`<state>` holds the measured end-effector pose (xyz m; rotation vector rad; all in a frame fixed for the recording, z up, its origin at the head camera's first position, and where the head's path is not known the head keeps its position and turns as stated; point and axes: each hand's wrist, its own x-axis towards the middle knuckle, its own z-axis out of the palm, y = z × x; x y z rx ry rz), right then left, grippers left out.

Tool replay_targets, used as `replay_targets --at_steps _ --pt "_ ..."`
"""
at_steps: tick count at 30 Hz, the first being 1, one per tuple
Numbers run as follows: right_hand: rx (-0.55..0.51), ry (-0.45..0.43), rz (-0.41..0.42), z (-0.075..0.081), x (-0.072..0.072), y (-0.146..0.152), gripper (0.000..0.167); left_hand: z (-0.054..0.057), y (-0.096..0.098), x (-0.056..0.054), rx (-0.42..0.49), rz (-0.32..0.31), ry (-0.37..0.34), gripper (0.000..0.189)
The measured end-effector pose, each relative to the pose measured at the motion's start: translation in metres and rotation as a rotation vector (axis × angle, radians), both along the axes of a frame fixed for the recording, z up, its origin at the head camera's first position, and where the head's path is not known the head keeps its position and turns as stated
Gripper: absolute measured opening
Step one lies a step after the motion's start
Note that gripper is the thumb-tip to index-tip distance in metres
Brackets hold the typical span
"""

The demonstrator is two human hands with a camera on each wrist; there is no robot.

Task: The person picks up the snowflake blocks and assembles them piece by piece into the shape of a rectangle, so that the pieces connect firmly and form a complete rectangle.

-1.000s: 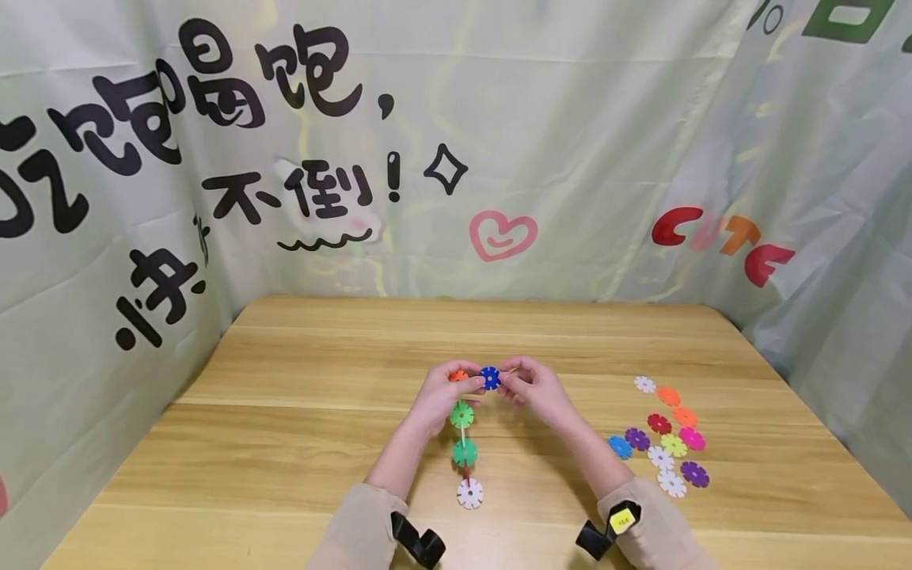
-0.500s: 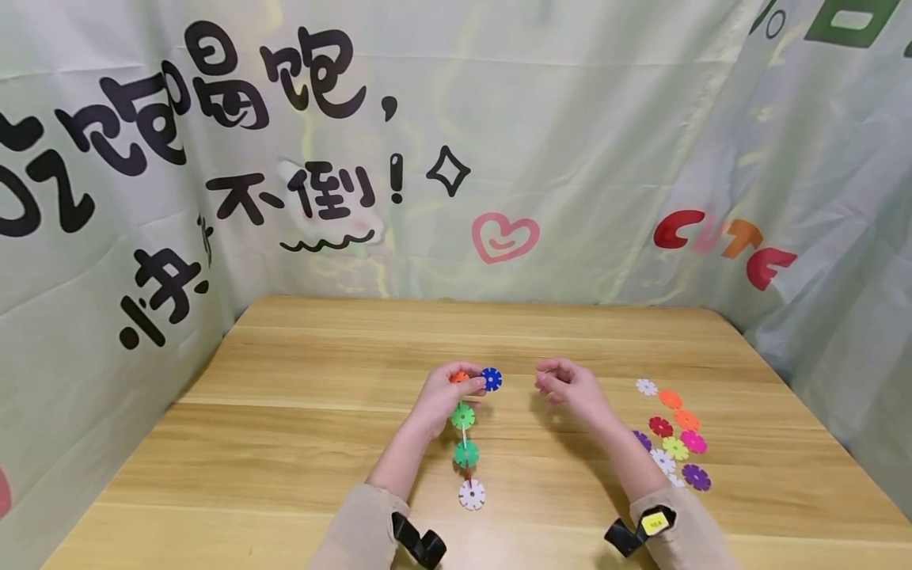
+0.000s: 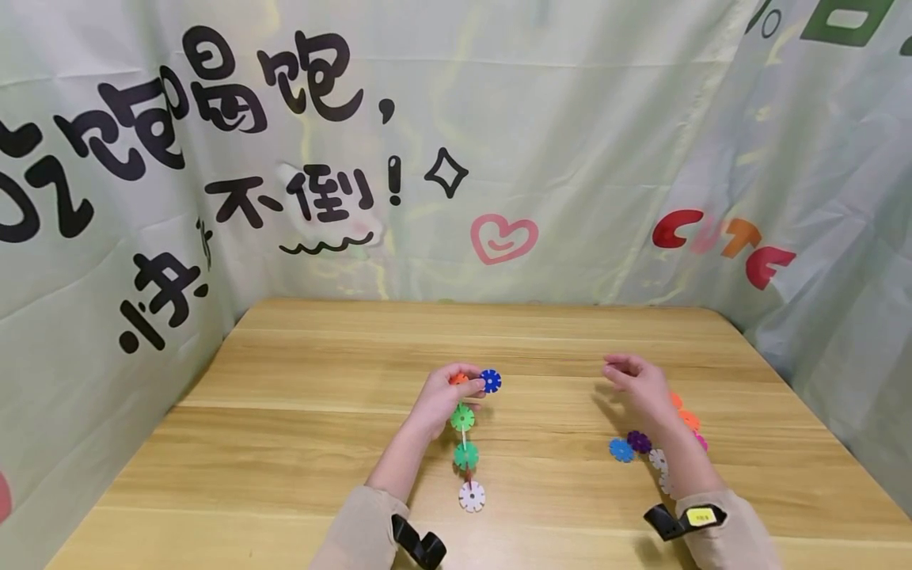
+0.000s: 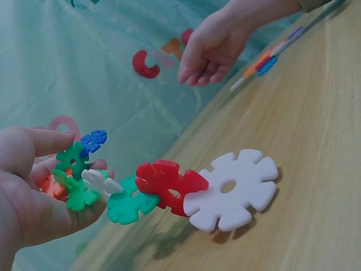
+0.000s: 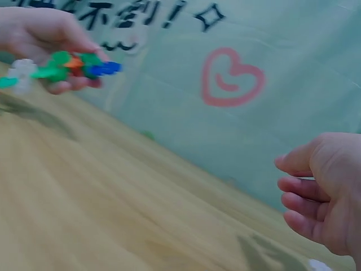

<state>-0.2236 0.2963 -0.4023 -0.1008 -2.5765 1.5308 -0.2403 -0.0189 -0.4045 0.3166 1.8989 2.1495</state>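
Chain of notched discs [image 3: 466,455] | our left hand [image 3: 436,400] grasps it beside the blue disc [image 3: 490,381] | our right hand [image 3: 644,392], fingers released, hovers above the desk [image 3: 342,475] near loose discs [image 3: 621,450]

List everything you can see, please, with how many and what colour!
Chain: one, eight discs showing (three green, two white, one red, one orange, one blue), in the left hand
Loose discs: at least seven, white, orange, pink, purple, light blue, on the table's right, some behind the right arm
Table: one, wood-coloured, under the discs
Cloth: count unclear, pale green, around the table
Writing: several characters, black, cloth's left
Heart: one, pink, cloth's middle
CUTE letters: four, red, pink, orange, cloth's right
Wrist cameras: two, black, at the sleeves
Sleeves: two, beige, on the arms
Hands: two, bare, above the table
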Motion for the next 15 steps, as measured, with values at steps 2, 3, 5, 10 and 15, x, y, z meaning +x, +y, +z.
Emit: replay_targets --at_steps 2,3,5,10,15 --pt "0.027 0.000 -0.034 -0.001 0.000 0.011 0.047 0.000 0.000 0.000 0.002 -0.001 -0.002 0.026" --pt "0.042 0.002 -0.051 -0.002 0.000 0.017 0.048 0.000 0.000 0.000 0.002 -0.001 -0.003 0.026" --pt "0.055 0.007 -0.088 -0.003 0.001 0.027 0.049 0.000 0.000 0.000 0.000 -0.002 -0.003 0.026" --pt "0.059 -0.030 -0.186 -0.007 0.004 0.045 0.053 -0.001 -0.001 0.000 -0.010 -0.007 -0.001 0.027" --pt "0.069 -0.076 -0.210 -0.012 0.007 0.052 0.057 0.000 -0.001 0.002 -0.014 -0.013 -0.004 0.027"
